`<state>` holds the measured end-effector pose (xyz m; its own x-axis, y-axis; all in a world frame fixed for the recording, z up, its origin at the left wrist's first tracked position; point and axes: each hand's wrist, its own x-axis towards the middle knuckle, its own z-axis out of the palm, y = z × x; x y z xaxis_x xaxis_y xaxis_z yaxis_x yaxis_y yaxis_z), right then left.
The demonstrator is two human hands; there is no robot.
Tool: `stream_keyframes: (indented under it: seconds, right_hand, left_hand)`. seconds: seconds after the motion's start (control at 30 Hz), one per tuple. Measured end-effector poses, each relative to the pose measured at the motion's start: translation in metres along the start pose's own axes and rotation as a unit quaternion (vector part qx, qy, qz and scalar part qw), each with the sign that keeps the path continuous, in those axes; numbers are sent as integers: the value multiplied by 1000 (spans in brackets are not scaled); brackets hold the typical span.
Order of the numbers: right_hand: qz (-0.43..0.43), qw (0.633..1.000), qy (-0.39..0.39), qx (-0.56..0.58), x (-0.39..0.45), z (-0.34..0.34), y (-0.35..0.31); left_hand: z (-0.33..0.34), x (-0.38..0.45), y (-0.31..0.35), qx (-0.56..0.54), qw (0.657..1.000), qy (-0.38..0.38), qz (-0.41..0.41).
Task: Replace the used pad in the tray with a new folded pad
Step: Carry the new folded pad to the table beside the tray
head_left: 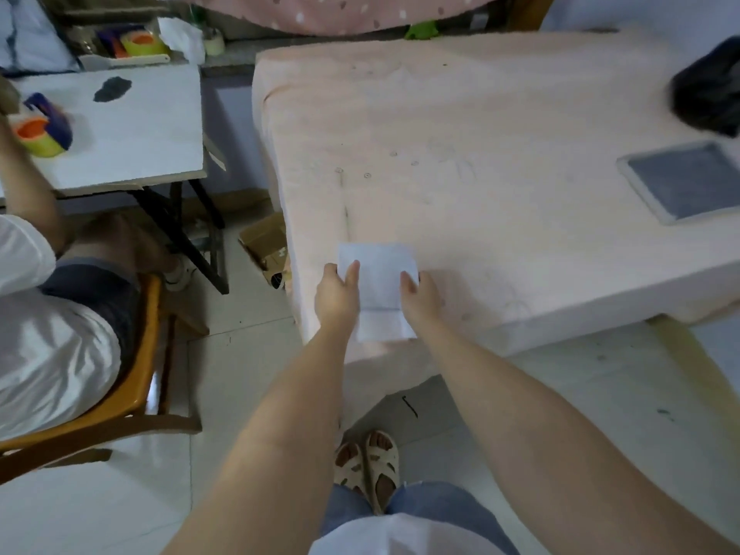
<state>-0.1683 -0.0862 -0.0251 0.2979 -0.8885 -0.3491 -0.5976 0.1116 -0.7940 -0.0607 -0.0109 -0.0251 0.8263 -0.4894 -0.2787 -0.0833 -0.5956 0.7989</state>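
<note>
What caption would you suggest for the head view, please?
Both hands, left and right, hold a white pad at the table edge; tray beyond.

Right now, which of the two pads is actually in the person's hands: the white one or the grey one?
The white pad, at the near edge of the pink table, is pinched between the left hand and the right hand. The grey pad lies untouched in its tray at far right.

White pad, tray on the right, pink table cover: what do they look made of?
White pad: soft nonwoven or paper-like sheet, matte, drooping over the table edge between left hand and right hand.
Tray: probably rigid plastic, pale smooth rim, dark grey matte insert.
Pink table cover: fabric or foam-like, matte, faintly stained.
</note>
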Motion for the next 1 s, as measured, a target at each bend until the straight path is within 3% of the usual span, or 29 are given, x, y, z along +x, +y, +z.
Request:
stream_keyframes:
  seconds: [0.23, 0.47, 0.67, 1.0]
  right_hand:
    - [44, 993, 113, -4, -3, -67, 33]
    - [95, 971, 218, 13, -8, -130, 69]
    - [111, 957, 251, 96, -8, -187, 99]
    - [142, 948, 252, 130, 24, -287, 164]
  left_hand:
    - [60, -18, 41, 33, 987, -133, 78]
    - [122, -55, 75, 55, 967, -216, 120]
    - [173, -81, 107, 66, 946, -275, 158]
    - [275, -133, 158, 157, 925, -279, 206]
